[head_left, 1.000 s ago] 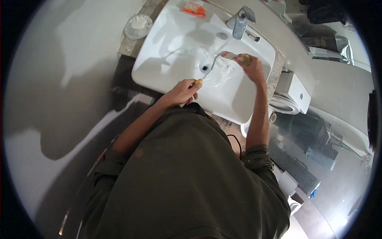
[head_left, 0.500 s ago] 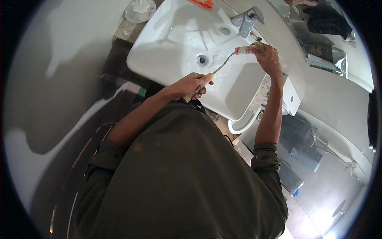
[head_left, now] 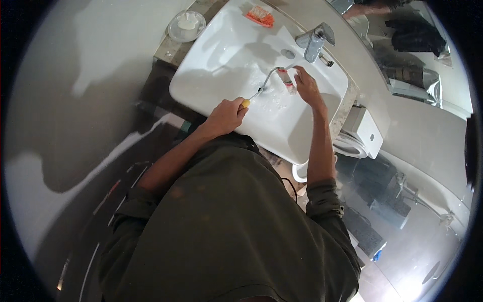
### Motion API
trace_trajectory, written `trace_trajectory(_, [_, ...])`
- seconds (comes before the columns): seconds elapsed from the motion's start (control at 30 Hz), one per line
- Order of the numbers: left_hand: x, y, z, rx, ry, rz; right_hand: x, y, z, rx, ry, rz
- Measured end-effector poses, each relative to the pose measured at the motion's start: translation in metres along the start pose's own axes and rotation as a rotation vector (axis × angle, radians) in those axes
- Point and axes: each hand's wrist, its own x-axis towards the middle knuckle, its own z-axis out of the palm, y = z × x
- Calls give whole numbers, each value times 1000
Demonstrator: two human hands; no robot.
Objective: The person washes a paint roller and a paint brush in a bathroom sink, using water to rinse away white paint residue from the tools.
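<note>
My left hand (head_left: 225, 117) is closed round the yellow-ended handle of a small paint roller (head_left: 288, 79) over the white washbasin (head_left: 201, 75). The roller's bent wire frame reaches across the bowl past the drain. Its pale sleeve, with reddish bands, hangs below the tap (head_left: 314, 44). Just right of the sleeve is my right hand (head_left: 310, 91), fingers stretched out and apart, with nothing visible in them. Whether the fingertips touch the sleeve I cannot tell. Wet streaks and droplets cover the bowl round the sleeve.
An orange scrubbing brush (head_left: 260, 16) lies at the basin's far edge. A clear round dish (head_left: 186, 26) with a white piece in it sits on the counter at the far left. Right of the basin stands a white toilet (head_left: 363, 132). A mirror (head_left: 412, 50) hangs beyond the tap.
The roller has swung left and down from the tap side. My right hand has let go of the roller end and moved left; my left hand has shifted left with the handle.
</note>
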Motion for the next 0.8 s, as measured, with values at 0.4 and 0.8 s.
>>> trace_trajectory(0.4, [10, -12, 6, 42, -15, 4, 35, 19, 43, -329, -160, 73])
trace_trajectory(0.8, [6, -2, -7, -23, -19, -15, 33, 19, 35, -427, 92, -377])
